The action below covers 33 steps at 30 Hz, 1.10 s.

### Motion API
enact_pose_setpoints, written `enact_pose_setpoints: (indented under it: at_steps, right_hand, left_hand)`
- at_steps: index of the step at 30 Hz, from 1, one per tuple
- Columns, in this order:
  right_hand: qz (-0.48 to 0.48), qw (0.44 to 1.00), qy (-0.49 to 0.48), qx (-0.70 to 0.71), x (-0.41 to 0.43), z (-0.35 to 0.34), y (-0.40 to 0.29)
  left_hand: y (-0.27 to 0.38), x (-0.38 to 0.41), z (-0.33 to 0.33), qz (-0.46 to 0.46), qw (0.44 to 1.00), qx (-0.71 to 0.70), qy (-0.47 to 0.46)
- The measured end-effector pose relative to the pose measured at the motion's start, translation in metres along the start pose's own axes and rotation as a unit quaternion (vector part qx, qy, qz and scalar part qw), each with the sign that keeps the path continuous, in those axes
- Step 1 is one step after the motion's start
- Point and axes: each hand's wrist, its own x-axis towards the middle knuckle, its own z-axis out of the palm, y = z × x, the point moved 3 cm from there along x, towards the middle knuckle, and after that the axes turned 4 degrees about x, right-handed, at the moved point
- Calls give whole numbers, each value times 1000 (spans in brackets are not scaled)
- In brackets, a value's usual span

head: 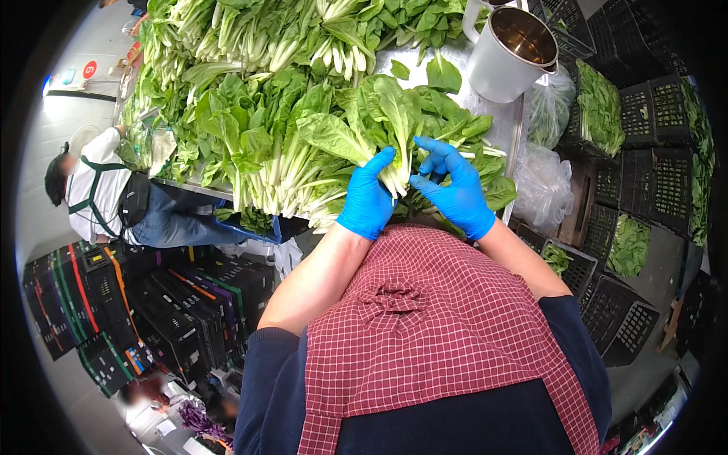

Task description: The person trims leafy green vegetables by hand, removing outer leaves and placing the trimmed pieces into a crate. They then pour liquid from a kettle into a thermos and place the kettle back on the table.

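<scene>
My left hand point(369, 196), in a blue glove, grips a small bunch of leafy greens point(401, 119) near its pale stem ends. The leaves fan out upward, away from me. Just right of the stems is my right hand point(452, 187), also gloved in blue, its fingers apart and curved, with nothing visible between them. Its thumb is close to the stems; whether it touches them I cannot tell. Under and beyond both hands, a thick heap of the same greens point(273, 153) covers much of the metal table point(469, 102), many of its white stems pointing toward me.
A metal jug point(500, 71) holding liquid stands at the table's right edge. Beyond that edge are clear plastic bags point(540, 185) and black crates point(640, 165), some with greens. At left, a person point(108, 182) stands by the table, near stacked black crates point(170, 307).
</scene>
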Motion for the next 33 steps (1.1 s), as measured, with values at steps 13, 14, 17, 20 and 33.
enact_pose_setpoints:
  at_steps: [13,14,17,20,33]
  right_hand:
    - [-95,909,-224,-338,-3,2,-1]
    - [-92,885,-268,-369,-5,3,-1]
    - [-32,898,-200,-391,-5,-5,18]
    - [36,974,-114,-194,11,-12,7]
    - [200,908,58,364,17,-6,24]
  left_hand:
    - [9,-3,11,147,982,102,55]
    - [12,1,6,161,979,104,68]
    - [23,-2,15,191,971,115,86]
    - [22,-10,23,226,956,167,85]
    - [13,-8,13,122,981,144,43]
